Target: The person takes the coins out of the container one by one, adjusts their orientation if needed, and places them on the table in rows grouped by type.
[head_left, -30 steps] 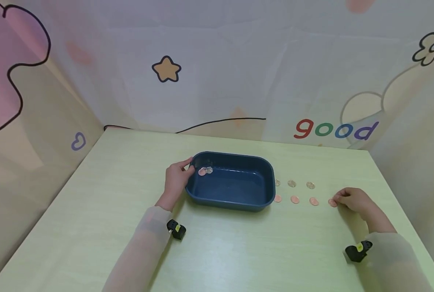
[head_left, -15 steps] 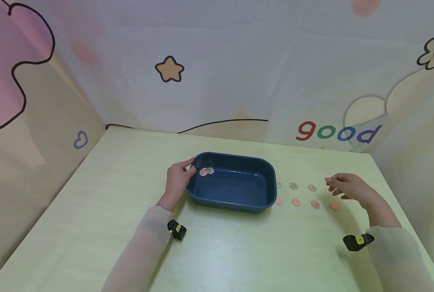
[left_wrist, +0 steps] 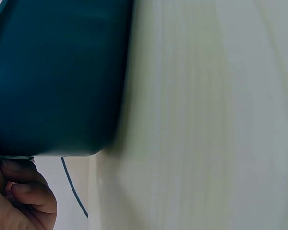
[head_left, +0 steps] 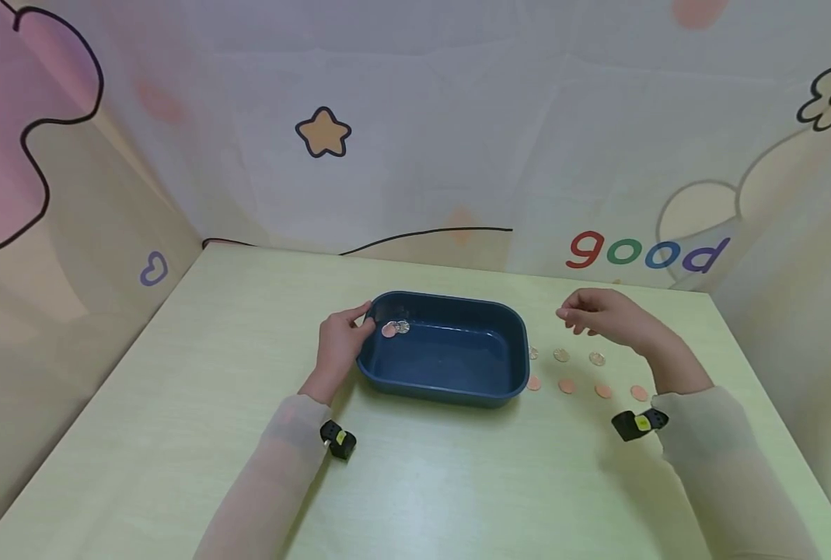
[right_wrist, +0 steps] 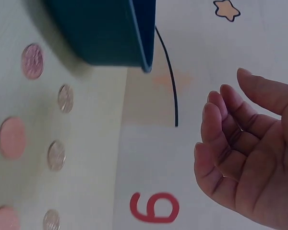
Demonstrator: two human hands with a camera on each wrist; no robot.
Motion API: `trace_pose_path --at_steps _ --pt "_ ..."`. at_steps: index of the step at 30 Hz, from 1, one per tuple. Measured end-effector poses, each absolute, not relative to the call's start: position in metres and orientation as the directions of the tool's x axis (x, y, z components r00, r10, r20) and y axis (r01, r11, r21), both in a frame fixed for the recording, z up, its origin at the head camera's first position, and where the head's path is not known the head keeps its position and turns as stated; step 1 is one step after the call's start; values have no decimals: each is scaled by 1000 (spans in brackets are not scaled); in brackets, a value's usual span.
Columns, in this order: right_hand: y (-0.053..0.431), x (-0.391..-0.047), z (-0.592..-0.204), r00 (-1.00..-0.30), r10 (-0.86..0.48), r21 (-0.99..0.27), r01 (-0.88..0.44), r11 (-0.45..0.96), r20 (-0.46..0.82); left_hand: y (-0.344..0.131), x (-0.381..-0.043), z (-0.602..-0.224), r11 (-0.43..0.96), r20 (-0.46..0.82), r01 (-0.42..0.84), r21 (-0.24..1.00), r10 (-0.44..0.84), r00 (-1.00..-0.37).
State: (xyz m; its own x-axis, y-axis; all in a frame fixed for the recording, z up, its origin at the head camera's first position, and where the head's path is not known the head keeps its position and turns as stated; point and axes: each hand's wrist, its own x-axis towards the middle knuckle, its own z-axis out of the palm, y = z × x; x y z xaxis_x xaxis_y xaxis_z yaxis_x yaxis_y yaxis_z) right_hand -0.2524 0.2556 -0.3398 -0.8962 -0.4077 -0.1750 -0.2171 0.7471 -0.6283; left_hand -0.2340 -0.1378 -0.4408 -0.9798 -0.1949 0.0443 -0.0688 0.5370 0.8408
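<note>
At the left end of a dark blue plastic tub (head_left: 443, 389), my left hand (head_left: 340, 346) holds the rim, thumb over the edge and fingers curled outside it. A copper-coloured coin (head_left: 389, 330) and a silver coin (head_left: 403, 327) lie together inside the tub. My right hand (right_wrist: 249, 158) hangs in the air right of the tub, fingers loosely bent and palm bare. Below it, two rows of coins lie on the table: silver ones such as this coin (head_left: 560, 355) behind, copper-coloured ones such as this coin (head_left: 566, 386) in front. The tub's wall partly hides the leftmost ones.
The pale wooden table (head_left: 429, 474) meets a printed cloth backdrop (head_left: 415, 155) at its back edge. Black wrist cameras (head_left: 640, 424) sit on both sleeves. The tub's right wall stands close beside the coin rows.
My right hand has left the rightmost copper-coloured coin, which stays on the table, and has risen and moved left toward the tub. My left hand keeps its hold on the rim.
</note>
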Motion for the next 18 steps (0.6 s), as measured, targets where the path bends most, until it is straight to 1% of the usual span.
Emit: trace_pose_path --at_steps 11,18 --pt "195 -271 -322 -870 -468 -603 -290 743 -157 -138 -234 -441 548 50 -68 834 -199 -979" --pt "158 -290 -324 -807 -569 -600 -379 704 -158 -138 -234 -440 546 40 -78 834 -200 -979"
